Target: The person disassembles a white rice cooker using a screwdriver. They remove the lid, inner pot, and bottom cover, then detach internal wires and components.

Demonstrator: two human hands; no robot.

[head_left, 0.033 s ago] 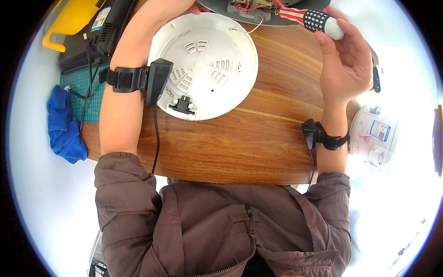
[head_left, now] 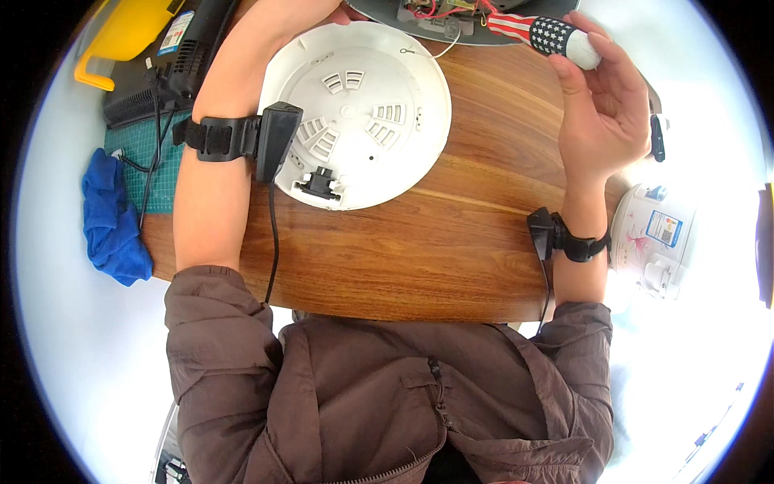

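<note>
My right hand (head_left: 609,101) is closed round the white end of a screwdriver (head_left: 552,36) with a stars-and-stripes handle. Its narrow end points left at a dark rounded housing (head_left: 387,12) with red wires and small parts inside, at the top edge; the shaft does not show clearly. My left hand (head_left: 334,10) reaches up beside that housing. Most of its fingers are cut off or hidden, so its grip cannot be told. Below the housing lies a round white plastic cover (head_left: 347,173) with vent slots and a black socket (head_left: 319,184) near its lower rim.
A thin pale wire (head_left: 446,50) runs from the housing over the cover. At left are a black case (head_left: 145,97), a yellow plastic part (head_left: 129,36), a green cutting mat (head_left: 165,189) and a blue cloth (head_left: 113,218). A white lidded container (head_left: 637,218) stands beside my right forearm.
</note>
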